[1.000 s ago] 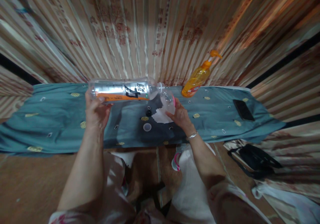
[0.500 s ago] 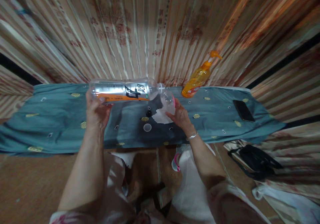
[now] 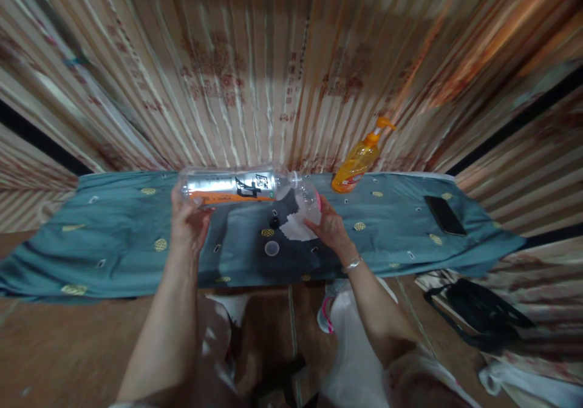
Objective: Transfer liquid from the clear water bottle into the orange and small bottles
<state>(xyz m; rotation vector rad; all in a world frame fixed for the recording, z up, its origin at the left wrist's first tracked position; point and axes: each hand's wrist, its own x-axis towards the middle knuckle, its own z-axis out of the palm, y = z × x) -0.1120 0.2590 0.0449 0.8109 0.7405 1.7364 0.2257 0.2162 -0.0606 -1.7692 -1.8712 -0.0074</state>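
My left hand [image 3: 190, 223] grips the base end of a large clear bottle [image 3: 230, 184] with a silver and orange label, which lies level in the air. Its mouth points right, at the opening of a small clear cup [image 3: 308, 200] with a pink rim or base. My right hand [image 3: 331, 223] is closed round that cup, tilted on its side. Below the cup, a torn white paper [image 3: 297, 227] lies on the cloth. Beside the paper are a small black cap [image 3: 274, 221] and a round translucent lid [image 3: 272, 248].
An orange pump bottle [image 3: 357, 164] stands at the back, right of the cup. A black phone [image 3: 445, 215] lies on the right of the teal tablecloth [image 3: 246, 238]. On the floor at right is a black bag [image 3: 483, 311]. A striped curtain [image 3: 273, 74] hangs behind.
The view has tilted up slightly, so everything sits lower in the picture. Both hands keep their hold, and the bottle and cup stay mouth to mouth.
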